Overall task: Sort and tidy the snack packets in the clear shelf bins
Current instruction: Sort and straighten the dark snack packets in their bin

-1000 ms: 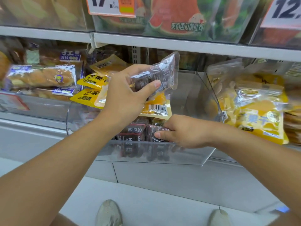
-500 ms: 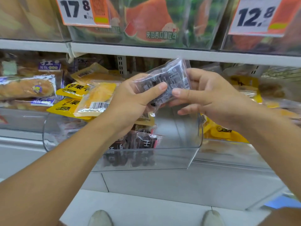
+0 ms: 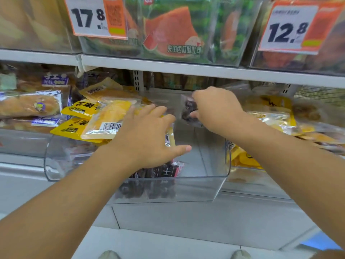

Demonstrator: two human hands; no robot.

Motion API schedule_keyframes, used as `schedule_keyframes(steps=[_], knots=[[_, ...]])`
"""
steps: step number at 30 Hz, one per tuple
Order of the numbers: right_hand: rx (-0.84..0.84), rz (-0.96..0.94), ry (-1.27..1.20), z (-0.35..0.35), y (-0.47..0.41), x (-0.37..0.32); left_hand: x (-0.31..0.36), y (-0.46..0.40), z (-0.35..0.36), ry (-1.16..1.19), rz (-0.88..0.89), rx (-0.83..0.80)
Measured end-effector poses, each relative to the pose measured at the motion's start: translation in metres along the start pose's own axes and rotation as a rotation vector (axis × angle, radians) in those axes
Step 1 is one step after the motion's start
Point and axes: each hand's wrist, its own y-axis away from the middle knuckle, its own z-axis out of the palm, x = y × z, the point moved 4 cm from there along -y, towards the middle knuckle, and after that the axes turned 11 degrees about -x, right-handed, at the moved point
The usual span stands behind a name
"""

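Above bin (image 3: 130, 189): right hand (image 3: 217, 111) pinches packet (image 3: 188, 111) (dark).

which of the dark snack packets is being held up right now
The dark packet pinched in the right hand, raised at the back of the clear bin. The other dark packets lie in the bin's front, untouched.

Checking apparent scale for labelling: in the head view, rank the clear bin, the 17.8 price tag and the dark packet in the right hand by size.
1. clear bin
2. 17.8 price tag
3. dark packet, partly hidden by the right hand
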Motion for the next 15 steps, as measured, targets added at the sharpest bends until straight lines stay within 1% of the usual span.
schedule_keyframes(steps=[3,6,9,15], knots=[[-0.125,-0.017,0.041,0.022,-0.055,-0.007,0.001,-0.002,0.008,-0.027,-0.034,-0.003],[-0.223,-0.083,0.038,0.044,-0.086,-0.007,0.001,-0.006,0.013,-0.042,-0.070,-0.008],[-0.211,-0.143,0.045,0.053,-0.100,-0.007,-0.001,-0.009,0.012,-0.045,-0.069,-0.004],[-0.164,-0.087,-0.051,0.053,-0.106,-0.002,-0.002,-0.011,0.009,-0.041,0.027,-0.014]])
